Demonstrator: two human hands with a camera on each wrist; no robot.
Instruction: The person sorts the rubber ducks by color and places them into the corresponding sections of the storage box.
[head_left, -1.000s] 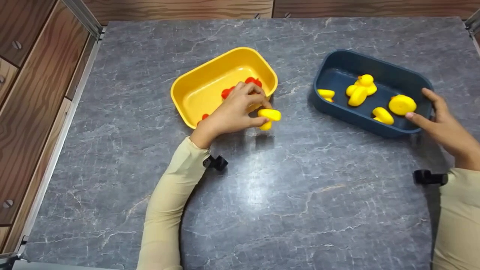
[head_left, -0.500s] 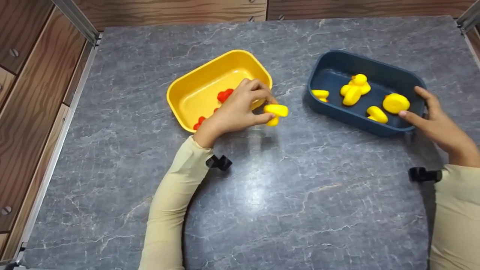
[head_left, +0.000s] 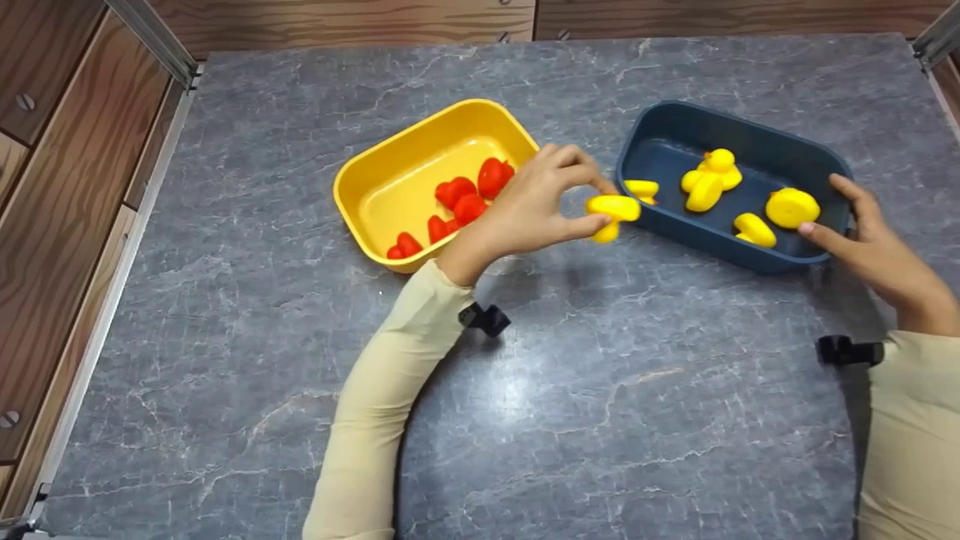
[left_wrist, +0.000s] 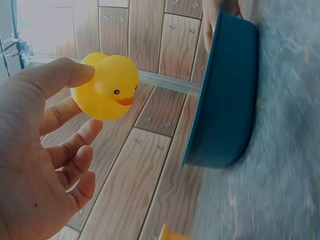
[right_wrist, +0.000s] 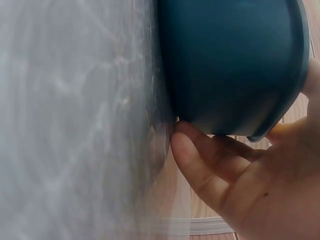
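Between thumb and fingertips, my left hand [head_left: 529, 202] pinches a yellow rubber duck [head_left: 613, 208], held in the air just left of the blue tub [head_left: 712, 238]. In the left wrist view the duck [left_wrist: 107, 87] shows its orange beak and eye, while the other fingers hang loosely curled. My right hand [head_left: 892, 259] grips the right end of the blue tub, thumb over its rim; in the right wrist view fingers [right_wrist: 205, 165] rest against the tub's outer wall. Several yellow ducks [head_left: 793, 208] lie inside the tub, some tipped over.
A yellow tub [head_left: 397, 154] stands to the left, partly behind my left hand, with several small red rounded pieces [head_left: 455, 193] in it. Both tubs sit on a grey marbled table [head_left: 600, 420]. Wood-patterned panels [head_left: 360, 26] border the back and left.
My left hand has moved right with the duck, from the yellow tub's edge to beside the blue tub, uncovering more red pieces. My right hand stays at the blue tub.
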